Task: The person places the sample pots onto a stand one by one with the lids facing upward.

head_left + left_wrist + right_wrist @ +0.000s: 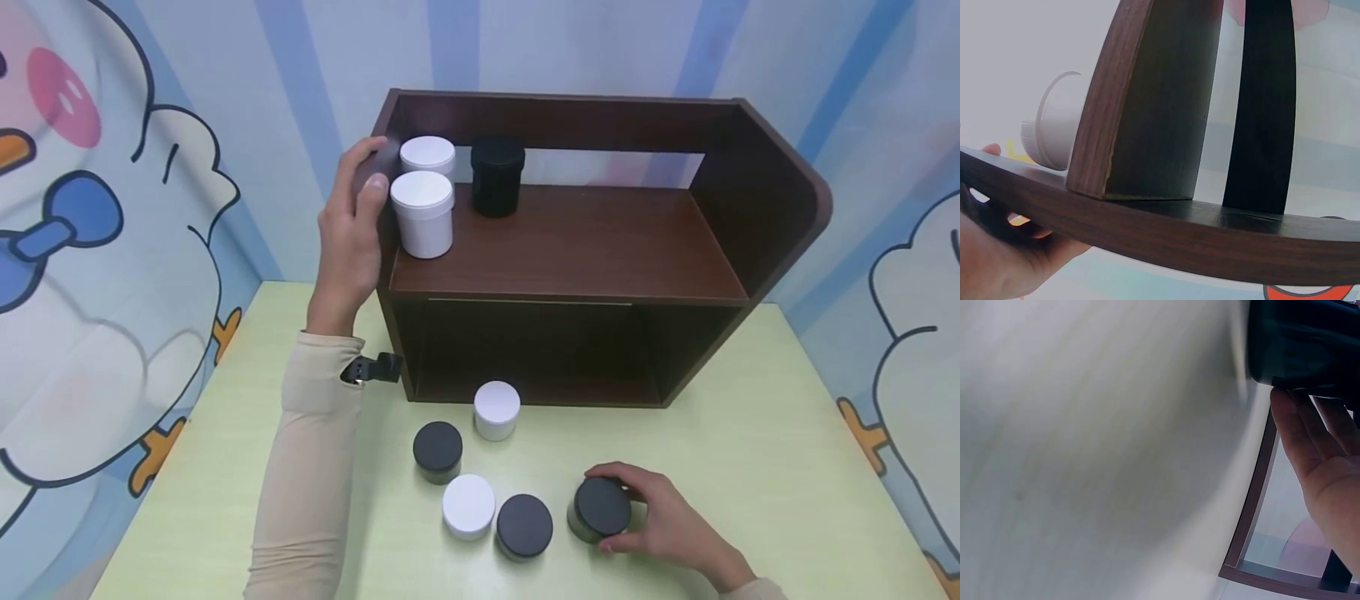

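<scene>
My left hand (351, 237) grips the left side panel of a dark brown wooden shelf (592, 242), its thumb on the inner side beside the front white jar (423, 217). In the left wrist view, the hand (1007, 256) shows below the panel, and a white jar (1060, 125) stands past the board's edge. On the table, my right hand (667, 525) holds a black lidded jar (600, 508) between thumb and fingers. The right wrist view shows the fingers (1304, 434) against this black jar (1307, 347).
Behind the front white jar stands another white jar (428, 152), with a black jar (497, 177) to its right on the upper board. Before the shelf, the pale green table (735, 467) bears two white jars (497, 408) and two black jars (438, 450). Cartoon-printed walls surround it.
</scene>
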Demonstrator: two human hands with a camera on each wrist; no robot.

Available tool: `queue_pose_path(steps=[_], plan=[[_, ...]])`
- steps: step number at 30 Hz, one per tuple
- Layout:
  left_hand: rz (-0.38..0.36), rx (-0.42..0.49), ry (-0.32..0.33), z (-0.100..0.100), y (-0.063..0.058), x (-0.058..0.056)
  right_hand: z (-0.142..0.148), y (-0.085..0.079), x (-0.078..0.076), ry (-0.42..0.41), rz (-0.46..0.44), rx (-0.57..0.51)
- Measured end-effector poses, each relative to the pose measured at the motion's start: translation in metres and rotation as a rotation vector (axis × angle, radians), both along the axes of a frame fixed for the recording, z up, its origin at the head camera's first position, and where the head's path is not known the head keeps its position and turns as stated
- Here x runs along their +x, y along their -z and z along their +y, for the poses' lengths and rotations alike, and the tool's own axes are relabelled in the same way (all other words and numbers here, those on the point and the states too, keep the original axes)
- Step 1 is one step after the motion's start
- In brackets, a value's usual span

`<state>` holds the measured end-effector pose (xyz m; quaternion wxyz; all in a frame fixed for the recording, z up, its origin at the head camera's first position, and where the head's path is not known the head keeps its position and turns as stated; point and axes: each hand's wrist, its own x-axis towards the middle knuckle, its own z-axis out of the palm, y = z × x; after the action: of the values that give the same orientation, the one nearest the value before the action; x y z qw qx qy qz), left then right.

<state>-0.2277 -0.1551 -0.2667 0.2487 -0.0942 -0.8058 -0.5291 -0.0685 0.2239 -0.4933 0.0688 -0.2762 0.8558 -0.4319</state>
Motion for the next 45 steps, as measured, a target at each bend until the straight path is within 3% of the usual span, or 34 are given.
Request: queue_pose_path(steps=[9,17,31,45], plan=[[-0.014,0.004,0.009,0.002,0.002,-0.001,0.002,-0.006,-0.004,0.038,-0.017,-0.036],[-0.011,0.001,0.004,0.002,0.003,-0.003,0.002,-0.02,-0.013,0.038,0.044,-0.053],[-0.017,-0.01,-0.007,0.001,0.004,-0.004,-0.002,-0.04,-0.026,0.053,0.003,-0.022],[-0.019,-0.01,0.0,0.005,0.007,-0.01,-0.01,-0.059,-0.033,0.056,0.07,-0.025]])
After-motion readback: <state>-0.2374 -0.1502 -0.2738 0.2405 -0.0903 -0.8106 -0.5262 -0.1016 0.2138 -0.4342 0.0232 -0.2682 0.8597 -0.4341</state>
